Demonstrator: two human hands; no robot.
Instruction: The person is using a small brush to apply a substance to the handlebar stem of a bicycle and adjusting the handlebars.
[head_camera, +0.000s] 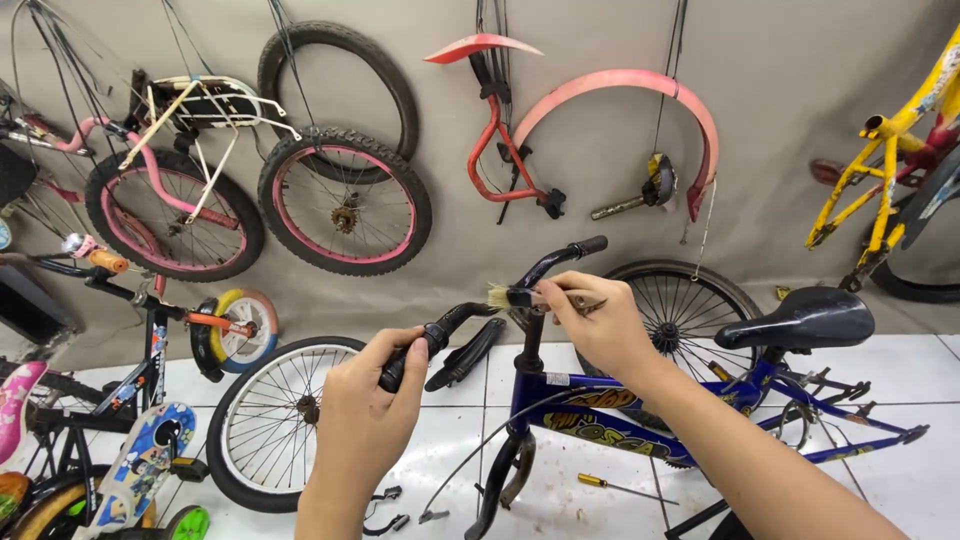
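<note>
A small blue bicycle (590, 412) stands in front of me with a black handlebar (545, 265) and a black saddle (800, 318). My left hand (365, 415) is closed around the left handlebar grip (425, 345). My right hand (600, 322) pinches a small paintbrush (518, 297) with pale bristles, whose tip rests against the middle of the handlebar above the stem. A black brake lever (465, 355) hangs below the left grip.
A loose wheel (262, 425) leans left of the bike, with children's bikes (120, 400) beyond it. Pink-rimmed wheels (345, 205), a tyre, pink mudguards (625, 100) and a yellow frame (885, 160) hang on the wall. A screwdriver (615, 485) lies on the white tile floor.
</note>
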